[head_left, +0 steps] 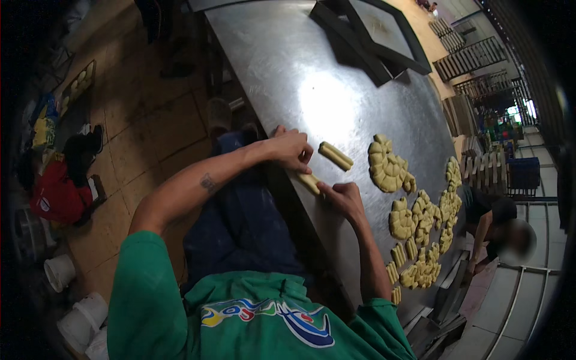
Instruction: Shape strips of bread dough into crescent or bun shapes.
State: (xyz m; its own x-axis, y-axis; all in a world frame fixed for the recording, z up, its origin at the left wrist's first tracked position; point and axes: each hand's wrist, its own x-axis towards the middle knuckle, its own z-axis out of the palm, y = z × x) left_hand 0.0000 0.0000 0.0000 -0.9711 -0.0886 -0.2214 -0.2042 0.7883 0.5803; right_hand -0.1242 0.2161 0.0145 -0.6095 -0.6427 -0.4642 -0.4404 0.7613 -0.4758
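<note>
A short strip of pale yellow dough point(309, 182) lies at the near edge of the metal table, between my two hands. My left hand point(291, 150) is closed over its far-left end, with the fingers curled and partly hiding it. The thumb and fingers of my right hand point(343, 198) pinch the other end. Just beyond my hands rests a grooved, paired dough stick point(336, 156). Farther right, a cluster of cut dough pieces point(387, 165) sits on the metal, with more dough piles point(422, 267) and shorter dough sticks point(398, 254) nearer my right arm.
The steel table point(270, 66) stretches away from me. Dark rectangular trays point(384, 36) stand at its far end. Across it, a person point(486, 219) bends over dark trays point(453, 291). White buckets point(60, 272) and a red bag point(60, 195) are on the floor at left.
</note>
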